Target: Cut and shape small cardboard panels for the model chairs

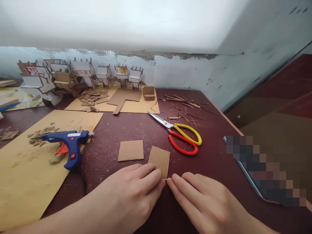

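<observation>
My left hand (143,185) lies over the near end of a small tan cardboard piece (159,157), its fingers closed and pressed together. Close on its right, my right hand (197,195) has its fingers bunched, with the tips at the piece's near right corner. A thin yellowish line (166,179) shows between the two sets of fingertips; whether it is a strip or the cardboard's edge I cannot tell. Beside the piece, to the left, a second cardboard rectangle (131,150) lies flat. Scissors (176,133) with one red and one yellow handle lie parted just beyond.
A blue glue gun (70,139) rests at left on a yellow sheet (26,182), its cord running toward me. Several small cardboard chair-like models (135,76) line the wall. Cardboard scraps (92,97) and thin offcuts (182,100) lie behind. A phone-like device (248,177), partly blurred, lies at right.
</observation>
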`<state>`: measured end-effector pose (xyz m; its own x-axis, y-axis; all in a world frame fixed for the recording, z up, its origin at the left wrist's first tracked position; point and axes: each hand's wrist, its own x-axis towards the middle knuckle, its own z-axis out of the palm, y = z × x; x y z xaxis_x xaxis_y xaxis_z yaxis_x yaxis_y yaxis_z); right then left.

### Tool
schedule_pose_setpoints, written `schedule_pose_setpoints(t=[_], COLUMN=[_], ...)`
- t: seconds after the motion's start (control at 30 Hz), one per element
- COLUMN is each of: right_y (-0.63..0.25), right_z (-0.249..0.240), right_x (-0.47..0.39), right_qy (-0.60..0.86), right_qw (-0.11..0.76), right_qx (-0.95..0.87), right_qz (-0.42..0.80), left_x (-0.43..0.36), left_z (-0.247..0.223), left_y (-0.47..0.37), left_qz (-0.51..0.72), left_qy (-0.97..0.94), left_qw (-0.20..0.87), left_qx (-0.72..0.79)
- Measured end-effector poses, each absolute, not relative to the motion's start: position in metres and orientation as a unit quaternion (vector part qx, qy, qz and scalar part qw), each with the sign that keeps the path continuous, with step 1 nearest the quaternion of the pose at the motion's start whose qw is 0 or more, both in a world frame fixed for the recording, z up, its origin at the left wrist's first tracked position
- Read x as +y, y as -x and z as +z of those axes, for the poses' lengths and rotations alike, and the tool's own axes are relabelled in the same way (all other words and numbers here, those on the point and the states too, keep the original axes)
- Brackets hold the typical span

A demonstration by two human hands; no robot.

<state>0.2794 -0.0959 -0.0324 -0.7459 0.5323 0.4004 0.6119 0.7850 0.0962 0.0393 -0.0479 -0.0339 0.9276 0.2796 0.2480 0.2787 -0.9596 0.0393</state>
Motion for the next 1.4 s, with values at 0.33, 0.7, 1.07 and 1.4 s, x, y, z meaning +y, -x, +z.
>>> schedule_pose_setpoints(t=[0.33, 0.7, 1.07, 1.4], right_y=[-0.281, -0.276, -0.283, -0.284], right_z=[-0.036, -0.038, -0.046, -0.048], right_x=[-0.096, -0.097, -0.097, -0.094], right_qy=[0.311, 0.327, 0.323, 0.326], right_qw=[0.18, 0.192, 0.139, 0.203], right_qx=[-0.924, -0.917, -0.925, -0.92], right_qz=[-0.128, -0.125, -0.144, -0.071], left_x=[-0.053, -0.057, -0.059, -0.056], left_z=[-0.04, -0.03, -0.032, -0.028], left_y=[-0.04, -0.042, -0.042, -0.042], left_qz=[0.101, 0.067, 0.051, 0.078], left_qy=[-0.983, -0.984, -0.983, -0.98], left_qw=[-0.024, -0.087, -0.083, -0.075], left_qx=[0.153, 0.143, 0.154, 0.165])
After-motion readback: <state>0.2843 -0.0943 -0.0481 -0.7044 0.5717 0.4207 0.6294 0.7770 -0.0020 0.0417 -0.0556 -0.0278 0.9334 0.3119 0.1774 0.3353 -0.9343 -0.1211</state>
